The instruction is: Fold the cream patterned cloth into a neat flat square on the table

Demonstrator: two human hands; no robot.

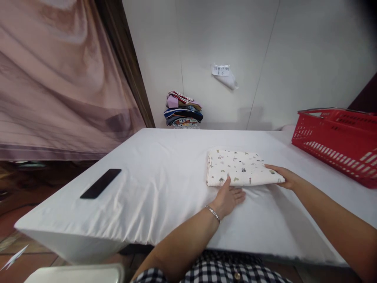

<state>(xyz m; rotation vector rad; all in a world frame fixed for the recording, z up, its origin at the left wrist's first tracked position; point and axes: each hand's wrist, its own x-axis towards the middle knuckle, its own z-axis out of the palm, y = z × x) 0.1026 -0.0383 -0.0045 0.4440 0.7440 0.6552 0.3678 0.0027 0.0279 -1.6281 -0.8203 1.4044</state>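
A folded white cloth [235, 167] with small printed plants and figures lies on the white-covered table, its right near corner lifted a little. My right hand [282, 177] pinches that right end, the thumb along the edge and the other fingers underneath. At the near edge, my left hand [228, 199] is open, its thumb touching the cloth and its fingers stretched out over the tabletop. A silver bracelet circles the left wrist.
A black phone [101, 183] lies on the table [141, 177] at left. To the right stands a red plastic basket [338, 137]. Several folded fabrics [183, 110] are stacked beyond the back edge, against the wall. A pink curtain [64, 78] hangs at left.
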